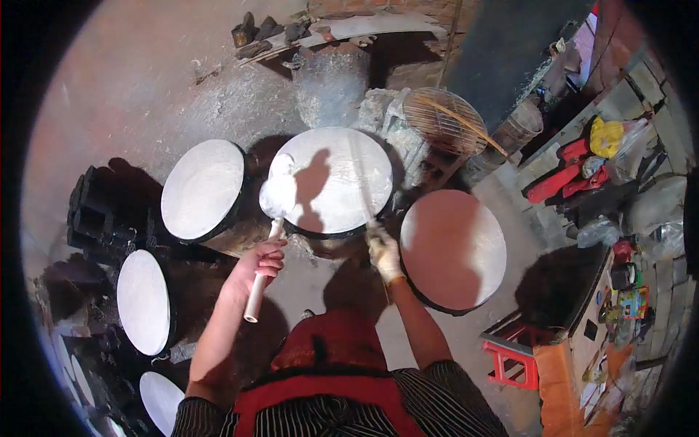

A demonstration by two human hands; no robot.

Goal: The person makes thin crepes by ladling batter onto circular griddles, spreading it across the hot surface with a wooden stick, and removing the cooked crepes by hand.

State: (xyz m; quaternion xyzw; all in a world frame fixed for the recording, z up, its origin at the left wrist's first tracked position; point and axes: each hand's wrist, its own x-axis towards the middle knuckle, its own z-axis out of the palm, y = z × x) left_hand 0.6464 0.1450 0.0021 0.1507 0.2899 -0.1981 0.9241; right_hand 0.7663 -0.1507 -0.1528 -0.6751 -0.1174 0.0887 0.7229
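Note:
My left hand [263,264] is closed around the pale round handle of a tool with a lumpy white head [278,191]. That head lies over the left edge of the middle round white-topped pan [331,171]; whether it touches the surface I cannot tell. In my right hand [384,253], which wears a pale glove, is a long thin stick [359,171]. It reaches across the right part of the same pan and looks blurred. Shadows of the tool fall on the white surface.
Round white-topped discs stand left [202,191], lower left [143,302] and right [453,247]. A wire rack [444,121] is behind, near a bucket [520,124]. Dark stacked cylinders [109,207] are at left, a red stool [512,364] and orange-sided table [557,386] at right.

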